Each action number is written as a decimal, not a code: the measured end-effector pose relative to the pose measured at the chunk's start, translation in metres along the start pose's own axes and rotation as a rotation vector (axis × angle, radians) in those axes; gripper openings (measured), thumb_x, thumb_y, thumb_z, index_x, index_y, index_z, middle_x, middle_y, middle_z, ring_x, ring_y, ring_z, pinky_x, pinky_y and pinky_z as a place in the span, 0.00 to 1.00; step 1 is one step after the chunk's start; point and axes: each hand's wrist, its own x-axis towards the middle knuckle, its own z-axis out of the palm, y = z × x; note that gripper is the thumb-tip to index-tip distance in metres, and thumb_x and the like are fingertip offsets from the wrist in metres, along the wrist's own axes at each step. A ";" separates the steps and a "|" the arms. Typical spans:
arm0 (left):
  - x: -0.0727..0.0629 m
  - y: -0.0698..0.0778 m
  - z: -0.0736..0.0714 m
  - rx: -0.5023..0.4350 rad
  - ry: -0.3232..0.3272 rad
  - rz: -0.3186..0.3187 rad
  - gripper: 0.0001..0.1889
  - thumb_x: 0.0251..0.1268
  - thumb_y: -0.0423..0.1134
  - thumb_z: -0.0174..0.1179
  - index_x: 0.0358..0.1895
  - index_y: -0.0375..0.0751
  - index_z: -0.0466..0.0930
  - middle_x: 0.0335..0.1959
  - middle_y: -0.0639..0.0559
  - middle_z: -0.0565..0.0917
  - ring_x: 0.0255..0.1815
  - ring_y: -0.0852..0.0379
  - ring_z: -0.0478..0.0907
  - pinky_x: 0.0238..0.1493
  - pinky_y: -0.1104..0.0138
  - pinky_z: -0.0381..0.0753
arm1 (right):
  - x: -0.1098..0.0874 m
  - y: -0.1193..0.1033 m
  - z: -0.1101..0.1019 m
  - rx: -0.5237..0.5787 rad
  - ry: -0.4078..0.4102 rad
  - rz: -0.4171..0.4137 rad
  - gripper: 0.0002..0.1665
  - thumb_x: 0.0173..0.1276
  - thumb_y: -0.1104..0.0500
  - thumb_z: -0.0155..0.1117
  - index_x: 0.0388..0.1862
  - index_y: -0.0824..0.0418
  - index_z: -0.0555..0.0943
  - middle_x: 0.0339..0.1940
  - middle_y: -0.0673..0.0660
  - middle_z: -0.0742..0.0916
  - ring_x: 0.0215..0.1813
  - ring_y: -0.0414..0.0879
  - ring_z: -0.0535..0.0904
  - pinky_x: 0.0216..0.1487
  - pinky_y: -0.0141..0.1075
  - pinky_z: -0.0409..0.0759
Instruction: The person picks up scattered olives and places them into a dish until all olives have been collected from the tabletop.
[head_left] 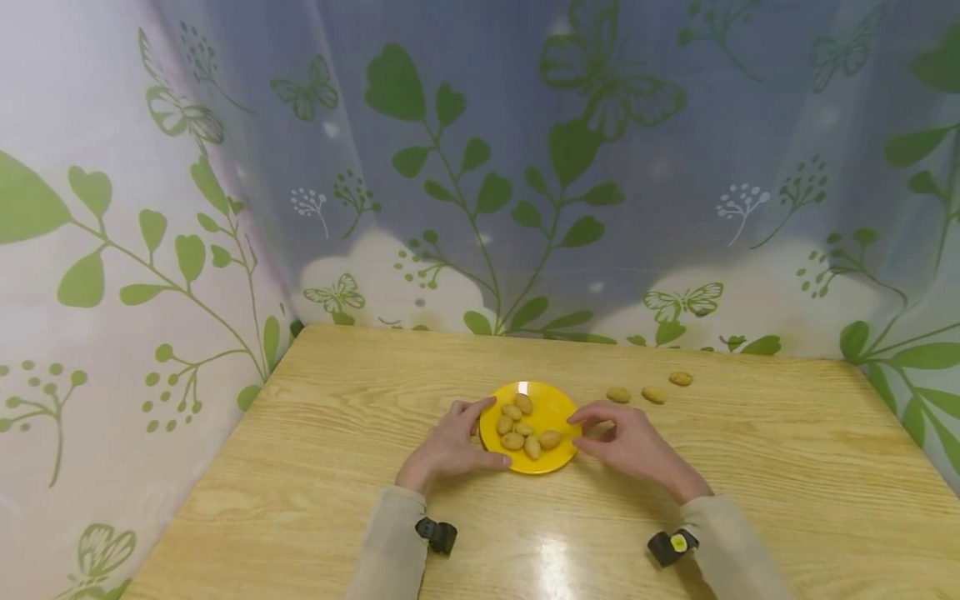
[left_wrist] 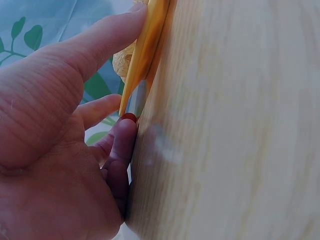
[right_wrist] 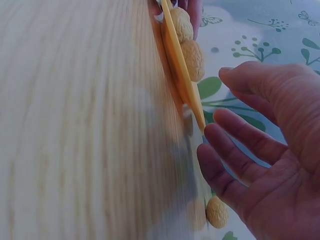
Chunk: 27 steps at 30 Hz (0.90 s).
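Note:
A round yellow plate [head_left: 558, 412] sits on the table, bearing several tan, wrinkled, oval walnuts [head_left: 512, 441], grouped mostly on its left half. My left hand [head_left: 452, 446] holds the plate's left side. In the left wrist view its thumb [left_wrist: 112, 35] lies over the top of the rim, while other fingers are at and below the edge. My right hand [head_left: 630, 442] is at the plate's right rim, thumb and fingers apart. From the right wrist view, its relaxed fingers [right_wrist: 235, 150] hold nothing, their tips close by the plate's edge [right_wrist: 182, 65].
Three more walnuts [head_left: 654, 394] lie on the wooden table [head_left: 360, 375] to the right of the plate, farther back than my right hand. Behind and left of the table hangs a curtain [head_left: 480, 250] printed with leaves and butterflies.

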 end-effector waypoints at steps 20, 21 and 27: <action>-0.001 0.001 0.000 -0.011 0.005 0.000 0.51 0.53 0.57 0.76 0.80 0.56 0.60 0.70 0.42 0.68 0.70 0.41 0.69 0.70 0.41 0.68 | -0.011 0.010 -0.028 -0.027 0.061 0.075 0.16 0.68 0.58 0.72 0.55 0.57 0.86 0.60 0.60 0.85 0.54 0.53 0.84 0.45 0.32 0.84; -0.001 0.001 0.000 -0.013 0.005 0.000 0.51 0.53 0.57 0.76 0.80 0.56 0.60 0.70 0.42 0.68 0.70 0.41 0.69 0.70 0.41 0.68 | -0.012 0.011 -0.030 -0.024 0.064 0.080 0.17 0.69 0.58 0.72 0.55 0.57 0.86 0.61 0.60 0.85 0.54 0.54 0.84 0.46 0.32 0.84; 0.000 0.000 0.000 -0.004 0.004 0.003 0.51 0.53 0.57 0.76 0.81 0.55 0.60 0.71 0.42 0.67 0.71 0.41 0.68 0.72 0.40 0.65 | -0.016 0.017 -0.040 -0.033 0.081 0.100 0.17 0.70 0.56 0.71 0.56 0.56 0.86 0.60 0.58 0.86 0.55 0.54 0.84 0.47 0.31 0.84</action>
